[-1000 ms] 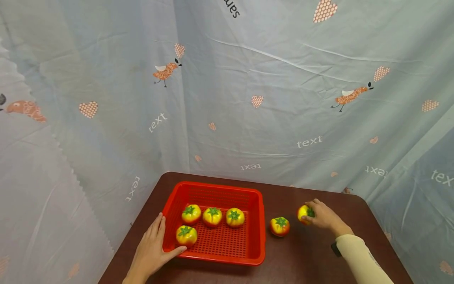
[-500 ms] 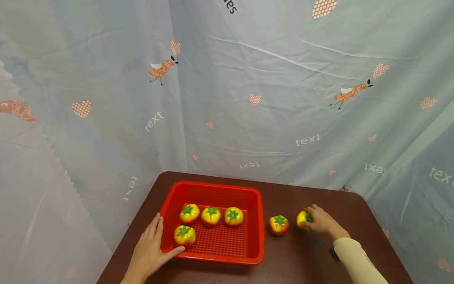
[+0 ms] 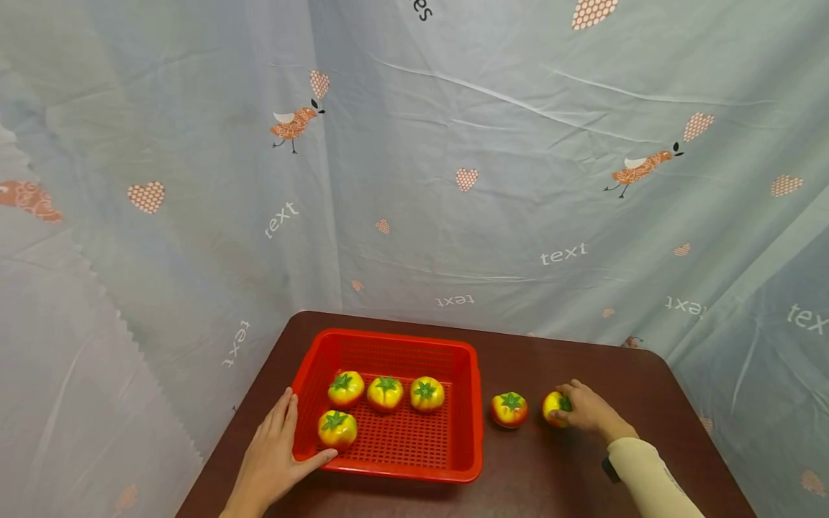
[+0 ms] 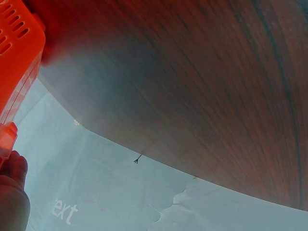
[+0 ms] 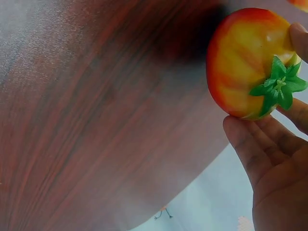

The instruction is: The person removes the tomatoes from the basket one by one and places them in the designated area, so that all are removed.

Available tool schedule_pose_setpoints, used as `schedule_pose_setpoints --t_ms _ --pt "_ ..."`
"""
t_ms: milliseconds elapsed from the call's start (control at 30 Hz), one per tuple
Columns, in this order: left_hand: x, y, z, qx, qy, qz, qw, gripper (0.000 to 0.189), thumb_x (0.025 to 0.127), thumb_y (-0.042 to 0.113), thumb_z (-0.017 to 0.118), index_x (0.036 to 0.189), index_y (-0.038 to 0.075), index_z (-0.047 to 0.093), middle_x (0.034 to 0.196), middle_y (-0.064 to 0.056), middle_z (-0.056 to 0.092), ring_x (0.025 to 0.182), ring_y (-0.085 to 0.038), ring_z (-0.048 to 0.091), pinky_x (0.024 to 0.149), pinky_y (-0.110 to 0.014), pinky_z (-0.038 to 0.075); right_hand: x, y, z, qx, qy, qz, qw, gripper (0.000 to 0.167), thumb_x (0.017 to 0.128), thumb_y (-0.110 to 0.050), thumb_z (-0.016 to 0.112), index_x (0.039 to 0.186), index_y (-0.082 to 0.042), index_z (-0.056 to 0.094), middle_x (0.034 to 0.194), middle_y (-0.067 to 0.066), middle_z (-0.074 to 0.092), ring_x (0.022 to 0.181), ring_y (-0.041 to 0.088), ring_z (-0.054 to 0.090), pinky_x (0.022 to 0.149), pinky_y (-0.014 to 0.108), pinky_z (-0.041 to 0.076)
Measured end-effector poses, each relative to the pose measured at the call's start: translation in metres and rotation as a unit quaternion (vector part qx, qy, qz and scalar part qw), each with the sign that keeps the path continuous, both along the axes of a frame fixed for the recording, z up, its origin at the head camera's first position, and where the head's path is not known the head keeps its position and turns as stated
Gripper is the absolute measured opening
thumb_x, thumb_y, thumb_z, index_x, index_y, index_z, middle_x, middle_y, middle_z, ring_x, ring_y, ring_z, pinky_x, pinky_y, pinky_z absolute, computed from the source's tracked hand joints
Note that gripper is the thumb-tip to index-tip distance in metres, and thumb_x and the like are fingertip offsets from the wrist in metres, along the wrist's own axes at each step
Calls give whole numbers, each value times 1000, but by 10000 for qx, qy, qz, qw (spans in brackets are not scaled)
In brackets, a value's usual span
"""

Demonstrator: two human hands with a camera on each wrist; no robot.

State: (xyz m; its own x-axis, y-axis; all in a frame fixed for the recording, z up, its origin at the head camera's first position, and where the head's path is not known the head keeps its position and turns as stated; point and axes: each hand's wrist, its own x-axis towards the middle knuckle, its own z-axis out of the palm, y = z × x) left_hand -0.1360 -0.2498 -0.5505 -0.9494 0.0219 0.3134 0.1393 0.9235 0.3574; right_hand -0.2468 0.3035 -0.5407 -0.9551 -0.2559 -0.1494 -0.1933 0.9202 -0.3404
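My right hand [image 3: 588, 410] pinches an artificial tomato [image 5: 240, 62], glossy yellow and red with a green leafy top, between thumb and fingertips. In the head view it is close over the table, right of another tomato [image 3: 509, 410] that sits alone beside a red plastic basket [image 3: 468, 410]. My left hand [image 3: 272, 446] rests on the basket's near left corner, fingers extended along the left side and thumb lying on the near rim. Inside the basket, three tomatoes [image 3: 385, 395] form a row and one more [image 3: 337, 430] sits nearer my left thumb.
The dark brown wooden table [image 3: 518, 475] has rounded far corners. A pale blue-grey curtain [image 3: 414, 180] printed with birds, hearts and words hangs behind it and along both sides.
My right hand has moved a little toward the near side of the table, tomato in its grip. The head view has shifted slightly; my left hand stays on the basket.
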Motion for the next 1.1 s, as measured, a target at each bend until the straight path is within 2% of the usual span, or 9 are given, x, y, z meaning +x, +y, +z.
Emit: schedule_pose_setpoints --t_ms 600,767,1100 --pt "1 1 2 -47 -24 -12 10000 115 70 65 76 144 -13 36 153 -27 31 131 -47 40 101 -67 39 2 -4 -5 281 182 240 9991 57 83 -28 77 124 7 58 121 24 56 105 37 56 90 54 51" --pt "0 2 4 -83 -150 24 9999 116 70 67 74 145 -12 35 153 -28 31 131 -48 39 101 -68 38 2 -5 -4 296 196 247 9991 56 83 -26 77 124 7 58 118 22 57 102 35 57 88 53 51" --pt "-1 1 1 -110 -181 17 9998 118 69 68 74 146 -12 34 154 -28 30 131 -48 39 100 -69 37 2 -8 -4 373 163 125 9991 52 83 -26 77 121 4 59 115 17 57 97 29 55 86 50 52"
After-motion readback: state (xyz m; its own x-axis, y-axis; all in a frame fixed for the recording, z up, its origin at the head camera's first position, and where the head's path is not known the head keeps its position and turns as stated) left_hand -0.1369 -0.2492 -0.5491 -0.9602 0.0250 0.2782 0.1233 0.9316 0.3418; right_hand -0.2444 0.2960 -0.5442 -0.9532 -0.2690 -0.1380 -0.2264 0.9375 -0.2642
